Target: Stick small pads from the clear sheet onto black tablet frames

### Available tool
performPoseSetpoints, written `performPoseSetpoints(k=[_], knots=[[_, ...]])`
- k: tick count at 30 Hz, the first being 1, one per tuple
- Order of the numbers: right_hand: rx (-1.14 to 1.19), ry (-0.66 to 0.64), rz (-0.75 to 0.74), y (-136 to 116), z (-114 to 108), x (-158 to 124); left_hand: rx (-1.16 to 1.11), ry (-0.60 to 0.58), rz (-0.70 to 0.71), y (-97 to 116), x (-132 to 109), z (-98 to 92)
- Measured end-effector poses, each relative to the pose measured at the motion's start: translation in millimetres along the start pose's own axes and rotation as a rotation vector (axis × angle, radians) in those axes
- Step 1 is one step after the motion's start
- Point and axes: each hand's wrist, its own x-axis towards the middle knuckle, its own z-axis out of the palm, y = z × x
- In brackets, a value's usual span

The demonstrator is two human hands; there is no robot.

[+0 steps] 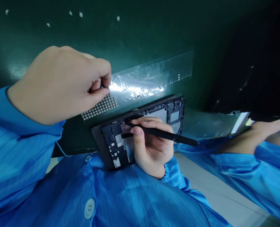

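A clear plastic sheet [151, 75] lies on the green table, and rows of small grey square pads [102, 107] cover its near left end. Over those pads is my left hand [59, 82], thumb and forefinger pinched together at the sheet; whatever sits between the fingertips is hidden. My right hand [154, 148] grips black tweezers [168, 135] like a pen. Their tip meets the upper left part of an opened tablet housing [113, 129], which has a black frame and silvery inner areas. The housing rests tilted at the table's near edge, against my blue coat.
Several small white scraps [80, 14] are scattered on the far part of the table [142, 34]. At right, a co-worker's hand [265, 129] and blue sleeves [239, 160] reach in beside a large dark object [253, 69].
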Motion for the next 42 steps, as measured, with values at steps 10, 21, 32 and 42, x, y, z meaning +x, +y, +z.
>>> performPoseSetpoints(k=[10, 21, 32, 42], knots=[[-0.135, -0.188, 0.003, -15.0, -15.5, 16.1, 0.011, 0.023, -0.002, 0.4, 0.8, 3.3], [-0.026, -0.843, 0.123, 6.8, -5.3, 155.2, 0.023, -0.08, -0.011, 3.1, 4.5, -3.9], [0.023, -0.86, 0.204, 7.3, -4.4, 163.0, 0.006, -0.08, -0.024, 5.8, 5.2, -3.2], [0.04, 0.026, 0.088, -0.3, -25.0, 29.2, -0.041, -0.022, 0.009, 1.0, 2.1, 1.0]])
